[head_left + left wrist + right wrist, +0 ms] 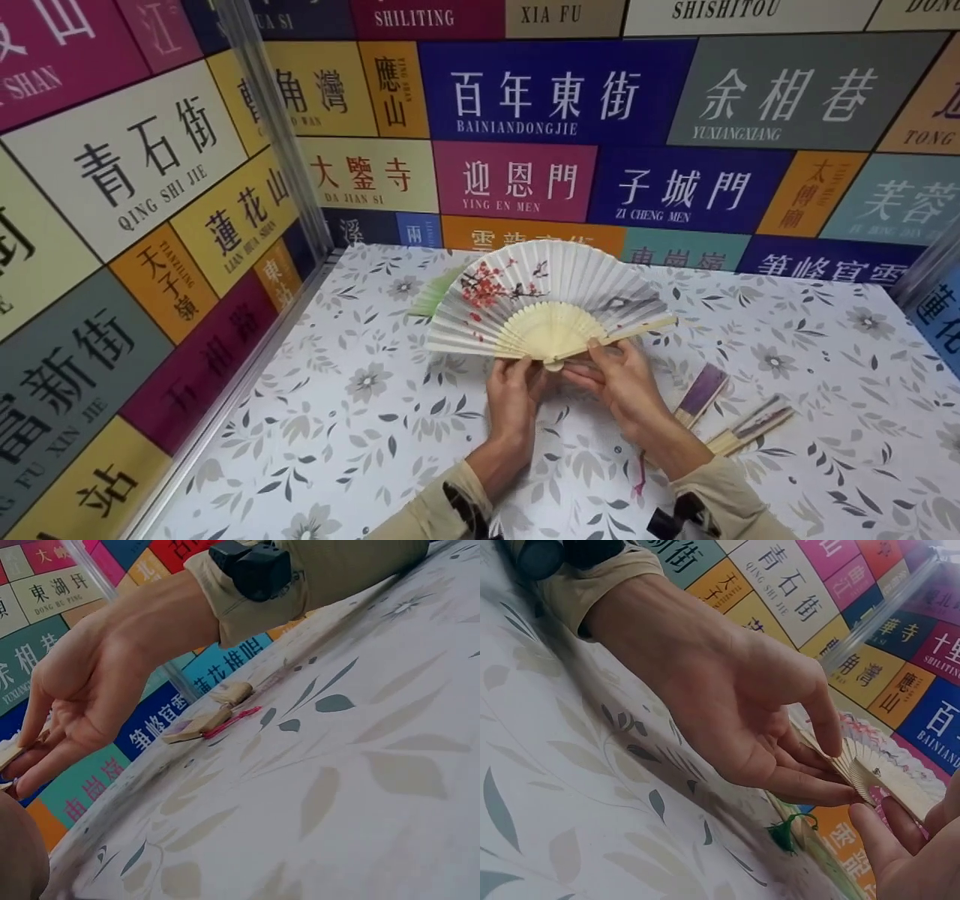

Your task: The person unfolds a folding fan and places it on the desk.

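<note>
A white folding fan (574,281) is spread wide, its leaf painted with red blossoms and dark branches, above cream ribs. My left hand (511,401) holds its left outer stick near the pivot. On the other side, my right hand (626,382) pinches the right outer stick between thumb and fingers, close to the pivot. The right wrist view shows the right hand (727,705) with the ribs (847,765) at its fingertips, and the left fingers (881,840) opposite. Behind the spread fan, a green fan (435,294) is mostly hidden.
Two folded fans, one purple (703,390) and one pale with dark marks (757,424), lie right of my right forearm. A pink tassel (638,484) trails beside them; a green tassel (784,832) hangs near the table edge. Sign-covered walls (555,90) stand behind the flowered tabletop (360,450).
</note>
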### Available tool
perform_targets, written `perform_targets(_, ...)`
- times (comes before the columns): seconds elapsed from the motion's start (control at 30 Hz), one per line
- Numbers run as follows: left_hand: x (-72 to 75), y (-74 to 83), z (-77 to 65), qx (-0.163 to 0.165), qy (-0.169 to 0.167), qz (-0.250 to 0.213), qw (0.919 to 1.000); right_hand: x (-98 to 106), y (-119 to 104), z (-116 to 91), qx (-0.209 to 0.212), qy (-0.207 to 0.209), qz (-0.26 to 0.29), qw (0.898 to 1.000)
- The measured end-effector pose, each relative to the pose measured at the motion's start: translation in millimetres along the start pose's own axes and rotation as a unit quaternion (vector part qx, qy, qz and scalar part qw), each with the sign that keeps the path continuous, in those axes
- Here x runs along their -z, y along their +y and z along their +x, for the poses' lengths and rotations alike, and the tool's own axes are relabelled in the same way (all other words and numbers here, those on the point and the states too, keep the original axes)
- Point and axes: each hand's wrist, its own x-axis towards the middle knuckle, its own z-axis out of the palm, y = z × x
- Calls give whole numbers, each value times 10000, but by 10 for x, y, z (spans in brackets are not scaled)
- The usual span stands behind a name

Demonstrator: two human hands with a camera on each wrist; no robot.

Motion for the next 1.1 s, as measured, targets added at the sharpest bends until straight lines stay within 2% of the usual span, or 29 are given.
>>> perform_targets(0.13, 121, 33, -75, -116, 151, 139, 9997, -102, 126, 41, -104, -58, -57, 9999)
perform_targets(0.33, 293, 131, -189, -111, 279, 39, 9995, -230, 304, 66, -391, -199, -76, 9990)
perform_targets(0.5, 442, 221, -285, 46, 364, -66, 9993, -351, 407, 46, -452, -385, -223, 9980)
perform_targets(0.83, 710, 504, -511, 441, 291, -187, 9984, -595, 594, -77, -716, -873, -162, 9935)
perform_targets(1.1, 863, 646, -602, 595, 249, 111, 9979, -763, 700, -219, -1061, -961, 172, 9896)
